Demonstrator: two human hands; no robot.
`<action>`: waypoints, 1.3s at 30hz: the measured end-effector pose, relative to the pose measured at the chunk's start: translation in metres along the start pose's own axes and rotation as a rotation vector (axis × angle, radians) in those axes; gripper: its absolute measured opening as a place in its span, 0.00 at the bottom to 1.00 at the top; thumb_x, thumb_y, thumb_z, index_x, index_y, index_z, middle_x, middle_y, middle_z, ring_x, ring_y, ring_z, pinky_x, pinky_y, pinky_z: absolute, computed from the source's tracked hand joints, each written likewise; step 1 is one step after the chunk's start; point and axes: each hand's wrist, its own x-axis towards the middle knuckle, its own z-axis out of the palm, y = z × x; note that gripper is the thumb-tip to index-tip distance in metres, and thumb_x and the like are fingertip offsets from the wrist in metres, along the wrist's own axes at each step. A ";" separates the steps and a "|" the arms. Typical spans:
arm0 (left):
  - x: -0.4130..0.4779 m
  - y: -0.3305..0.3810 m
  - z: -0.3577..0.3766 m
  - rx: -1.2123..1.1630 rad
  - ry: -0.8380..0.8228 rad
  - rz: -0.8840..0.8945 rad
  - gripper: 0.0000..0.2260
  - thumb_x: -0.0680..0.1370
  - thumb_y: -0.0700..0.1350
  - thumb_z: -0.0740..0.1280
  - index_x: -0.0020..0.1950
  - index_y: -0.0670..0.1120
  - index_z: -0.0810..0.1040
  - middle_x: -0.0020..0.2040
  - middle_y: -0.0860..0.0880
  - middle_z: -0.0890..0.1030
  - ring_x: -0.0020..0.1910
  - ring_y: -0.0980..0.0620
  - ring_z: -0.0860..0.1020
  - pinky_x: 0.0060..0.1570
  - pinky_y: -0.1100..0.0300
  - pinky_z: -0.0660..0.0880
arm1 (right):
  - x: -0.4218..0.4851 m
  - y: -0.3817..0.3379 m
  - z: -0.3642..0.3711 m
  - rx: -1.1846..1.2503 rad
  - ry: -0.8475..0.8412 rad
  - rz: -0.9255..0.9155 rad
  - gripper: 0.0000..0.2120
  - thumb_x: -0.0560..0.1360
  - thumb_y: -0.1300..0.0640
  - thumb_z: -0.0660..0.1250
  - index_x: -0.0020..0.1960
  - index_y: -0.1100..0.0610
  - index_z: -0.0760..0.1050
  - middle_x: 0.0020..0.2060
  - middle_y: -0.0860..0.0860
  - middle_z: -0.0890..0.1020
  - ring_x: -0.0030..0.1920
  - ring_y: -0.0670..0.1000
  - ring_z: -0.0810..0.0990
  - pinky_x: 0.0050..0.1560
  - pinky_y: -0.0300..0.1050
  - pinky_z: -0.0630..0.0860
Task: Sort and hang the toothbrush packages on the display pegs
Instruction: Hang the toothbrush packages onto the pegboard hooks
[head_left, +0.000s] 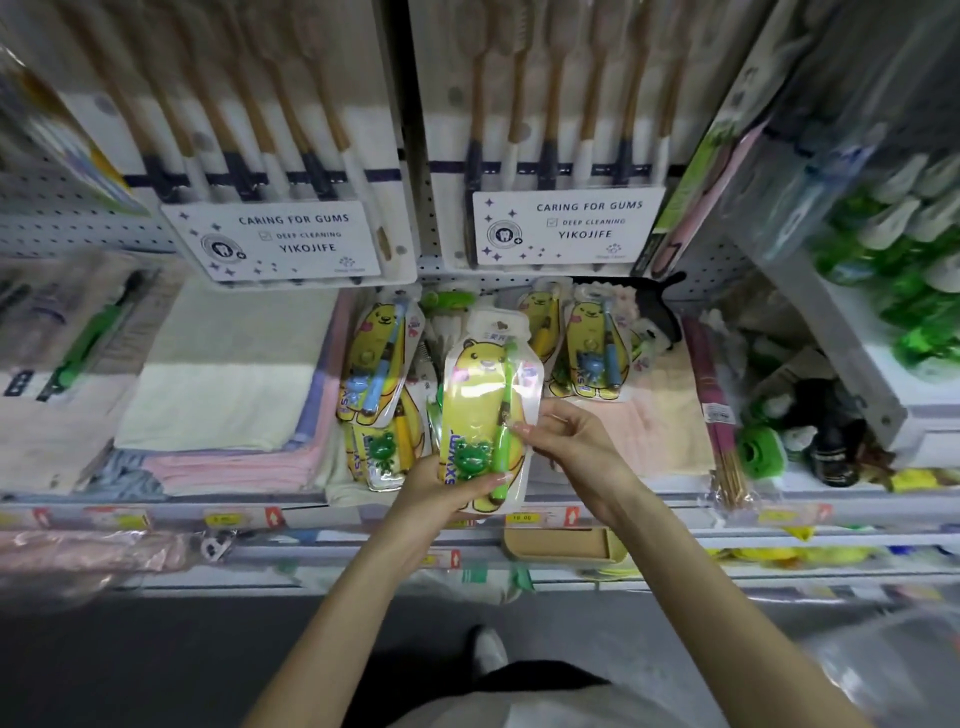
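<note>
Between both sets of fingers, upright and just in front of the shelf, is a yellow bear-shaped toothbrush package (480, 410), hang tab uppermost, with a green brush and a green frog toy sealed under its clear front. The left hand (441, 491) grips its lower end, fingers (491, 479) curled round the bottom and the thumb laid across the front beside the frog. The right hand (576, 441) pinches the right edge at mid-height, its fingertips (522, 428) touching the plastic next to the brush handle. Just left of the left-hand fingers a second bear package (374, 358) with a blue brush leans on the shelf, and a frog package (382, 452) lies below it, partly covered by the held one. Above the right-hand fingers stands another blue-brush bear package (597, 353); whether it hangs on a peg I cannot tell. Farther left of the fingers are folded towels (223, 374) in cream, pink and blue stacks. Higher up, two large multi-packs labelled "CARING FOR GUMS" (275, 239) (566, 226) hang against the pegboard (52, 218). Right of the right-hand fingers lies a bundle of thin sticks (719, 415). Below the fingers runs the shelf edge (156, 512) with its price tags.
</note>
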 end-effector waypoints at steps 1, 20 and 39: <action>-0.001 -0.001 -0.001 -0.004 0.010 0.013 0.14 0.70 0.42 0.76 0.54 0.46 0.80 0.44 0.52 0.86 0.45 0.53 0.84 0.47 0.56 0.80 | 0.004 -0.004 -0.008 -0.014 0.052 -0.021 0.10 0.72 0.66 0.71 0.53 0.66 0.78 0.42 0.56 0.84 0.40 0.49 0.82 0.40 0.37 0.78; -0.018 -0.016 -0.045 -0.174 0.153 0.089 0.12 0.70 0.35 0.73 0.52 0.40 0.81 0.47 0.44 0.86 0.45 0.48 0.84 0.37 0.61 0.79 | 0.109 0.008 -0.106 0.130 0.677 0.275 0.34 0.63 0.55 0.81 0.64 0.62 0.71 0.49 0.56 0.81 0.38 0.51 0.78 0.29 0.41 0.72; -0.012 -0.020 -0.012 -0.127 0.058 0.029 0.32 0.54 0.52 0.81 0.54 0.42 0.80 0.49 0.45 0.85 0.51 0.43 0.83 0.57 0.39 0.76 | 0.021 0.033 -0.152 0.123 0.379 0.304 0.43 0.63 0.64 0.79 0.72 0.66 0.61 0.53 0.59 0.81 0.48 0.54 0.82 0.48 0.47 0.82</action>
